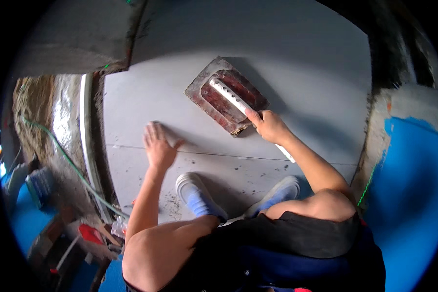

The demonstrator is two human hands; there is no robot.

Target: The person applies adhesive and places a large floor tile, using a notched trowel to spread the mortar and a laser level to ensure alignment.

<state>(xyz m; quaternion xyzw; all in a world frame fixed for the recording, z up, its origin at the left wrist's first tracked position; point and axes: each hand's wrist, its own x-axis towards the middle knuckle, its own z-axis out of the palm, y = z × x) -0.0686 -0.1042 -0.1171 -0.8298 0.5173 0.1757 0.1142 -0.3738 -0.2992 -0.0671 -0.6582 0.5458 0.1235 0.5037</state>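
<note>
Across the handle of a flat rectangular tamper (pixel 214 101), the fingers of my right hand (pixel 269 125) are wrapped. Its head is a worn grey-brown slab with a dark red raised block, and its pale handle has a row of holes. The head is over the far large grey tile (pixel 297 58); I cannot tell whether it touches. My left hand (pixel 159 148) is open, with fingers stretched on the tile surface near the joint. That dark joint line runs crosswise between the far tile and the near tile (pixel 238 181), which has dark specks of dirt.
My feet in light shoes (pixel 199 194) are on the near tile. A grey slab edge (pixel 82 44) juts in at the far left. A white pipe (pixel 86 112) and a green hose (pixel 63 151) run along the left. Blue-coated surface (pixel 413 185) lies at the right, beside rough mortar (pixel 374 146).
</note>
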